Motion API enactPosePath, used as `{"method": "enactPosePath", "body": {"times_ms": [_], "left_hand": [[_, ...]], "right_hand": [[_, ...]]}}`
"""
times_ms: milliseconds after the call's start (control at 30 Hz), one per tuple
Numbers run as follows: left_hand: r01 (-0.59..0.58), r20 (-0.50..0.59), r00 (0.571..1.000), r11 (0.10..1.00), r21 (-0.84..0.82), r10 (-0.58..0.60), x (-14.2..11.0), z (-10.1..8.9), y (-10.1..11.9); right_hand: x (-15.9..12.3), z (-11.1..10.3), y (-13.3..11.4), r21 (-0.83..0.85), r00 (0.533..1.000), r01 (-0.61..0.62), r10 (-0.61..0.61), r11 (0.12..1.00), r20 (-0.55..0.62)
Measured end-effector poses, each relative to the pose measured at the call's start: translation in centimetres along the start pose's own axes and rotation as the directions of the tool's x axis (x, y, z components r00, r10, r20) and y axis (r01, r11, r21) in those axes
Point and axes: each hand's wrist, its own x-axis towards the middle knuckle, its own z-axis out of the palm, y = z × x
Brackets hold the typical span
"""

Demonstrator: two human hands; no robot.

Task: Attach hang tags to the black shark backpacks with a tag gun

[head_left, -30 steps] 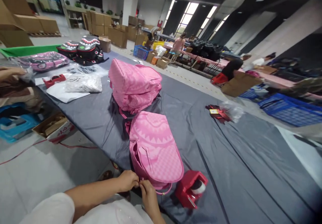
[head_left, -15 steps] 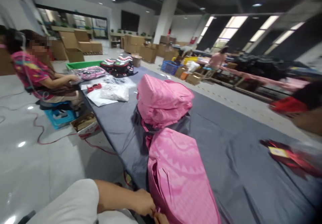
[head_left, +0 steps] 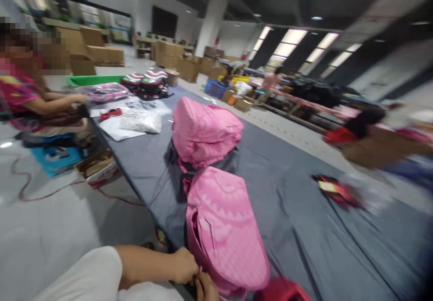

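Observation:
A pink backpack (head_left: pixel 225 229) with a tooth-like pattern lies on the dark-covered table, its side opening toward the left. At its lower left edge my left hand (head_left: pixel 184 265) is closed, fingertips pinching a small pink part of the bag. My right hand (head_left: pixel 206 287) meets it there, fingers bent and pressed together on the same spot. Exactly which part they grip is too small to make out. Just beyond stands a second pink backpack (head_left: pixel 204 132). A red object (head_left: pixel 284 289) shows at the bottom edge, right of the nearer bag.
The table (head_left: pixel 270 166) runs away to the far left. On it lie clear plastic packets (head_left: pixel 142 120), a red tape dispenser (head_left: pixel 111 114), black patterned bags (head_left: pixel 147 84) and a red-black item (head_left: pixel 338 193). A seated co-worker (head_left: pixel 30 93) is at the left; an open carton (head_left: pixel 98 168) stands on the floor.
The view has swung to the right, so the scene shifts left. The red object has come into view beside the nearer backpack. Both hands stay at the bag's edge.

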Motion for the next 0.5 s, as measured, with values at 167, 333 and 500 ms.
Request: {"method": "enactPosePath", "body": {"times_ms": [167,333,500], "left_hand": [[0.043,-0.013,0.999,0.999,0.021,-0.042,-2.0,-0.5,0.0],[0.034,0.036,0.999,0.999,-0.02,-0.034,-3.0,-1.9,-1.1],[0.055,0.017,0.998,0.998,-0.043,-0.054,-3.1,-3.0,-0.6]], "right_hand": [[-0.9,0.1,-2.0,-0.16,0.997,-0.072,0.066,0.984,-0.041],[-0.8,1.1,-3.1,-0.099,0.984,-0.172,0.166,0.98,-0.059],[-1.3,1.1,-3.8,-0.036,0.978,-0.204,0.202,0.978,-0.051]]}}
